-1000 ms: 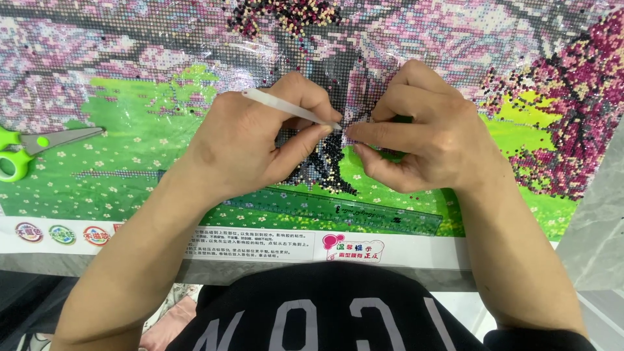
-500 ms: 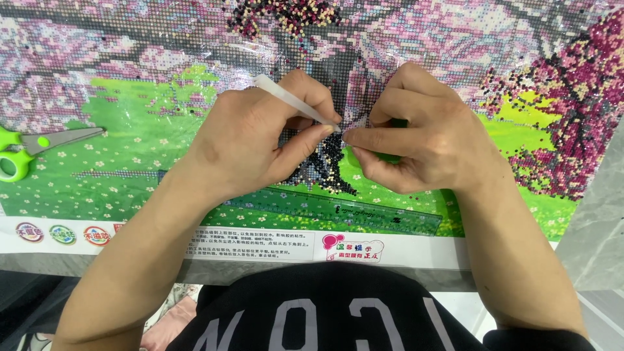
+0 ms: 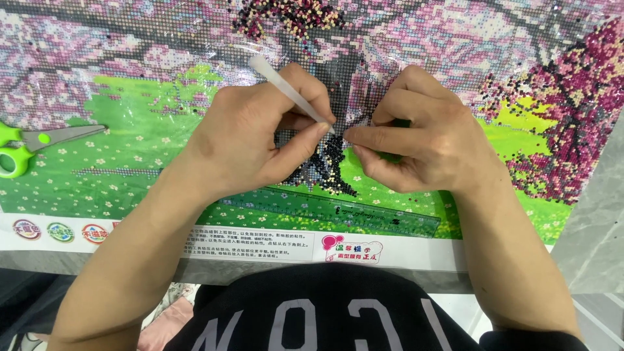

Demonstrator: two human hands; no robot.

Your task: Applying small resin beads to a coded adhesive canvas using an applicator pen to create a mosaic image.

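We judge we are mid-way through seating a bead: our left hand [image 3: 250, 140] pinches the white pen [image 3: 291, 95], tip on the canvas [image 3: 130, 140], while our right hand [image 3: 426, 140] clasps a small green tray [image 3: 394, 156], contents hidden; next comes a careful, precise press

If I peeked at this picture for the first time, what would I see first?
You would first see the two hands meeting in the middle: the left hand pinches a thin white pen, its tip right by the fingertips of the right hand. Beneath them spreads a big bead picture of pink blossom trees and green grass. Bright green scissors lie at the far left, and a green ruler lies just below the hands.
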